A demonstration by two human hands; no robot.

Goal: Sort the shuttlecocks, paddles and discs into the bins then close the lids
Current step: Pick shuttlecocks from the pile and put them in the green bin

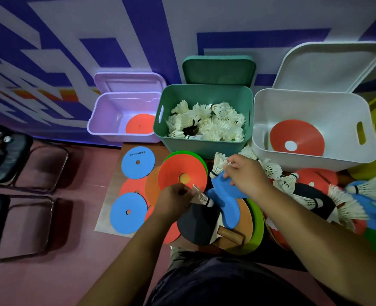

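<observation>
Green bin (202,146) full of white shuttlecocks (206,122), lids (219,70) up, orange disc (297,138) in white bin (315,100) — blue paddle (226,191) among loose discs (178,171)

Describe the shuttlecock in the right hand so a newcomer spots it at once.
Find the green bin, the middle of three, full of shuttlecocks. Just before its near wall the right hand pinches a white shuttlecock by its feathers, above a blue paddle. Unlike the loose ones lying to its right, it is held up, cork down.

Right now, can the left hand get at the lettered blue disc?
Probably yes: the lettered blue disc lies uncovered up and left of the left hand with nothing between, though that hand already holds a shuttlecock.
</observation>
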